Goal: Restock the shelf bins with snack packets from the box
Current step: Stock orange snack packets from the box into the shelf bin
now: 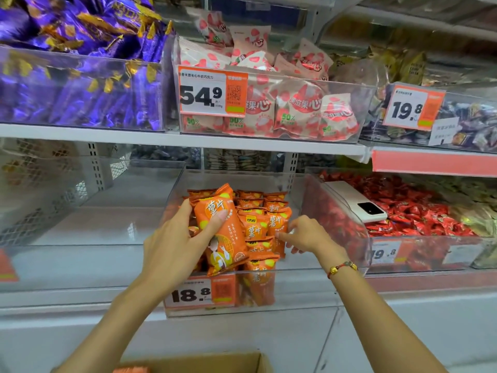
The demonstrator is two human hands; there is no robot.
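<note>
Nearest the camera, at the bottom edge of the view, the open brown cardboard box (pixel 204 363) is seen, with a sliver of orange wrapper showing inside at its left. Above it, both forearms are raised to the lower shelf, where the clear plastic bin (pixel 269 288) with the 18.8 price label (pixel 200 293) is partly filled with small orange snack packets (pixel 265 215).

One orange snack packet with white characters (pixel 222 230) is held by the left hand (pixel 174 244), with the thumb laid across its front and the fingers curled behind its left edge. Its long axis runs up and slightly leftward, top end toward the back of the shelf, and it is tilted over the bin's front left part, against the stacked packets.

The right hand (pixel 306 234) is held with loosely curled fingers, their tips touching a packet at the right side of the stack; whether anything is pinched cannot be told.

The held packet lies left of the stack, so the left hand is judged the nearer for setting it down into the gap by the front wall. The bin is judged less than half full.
</note>
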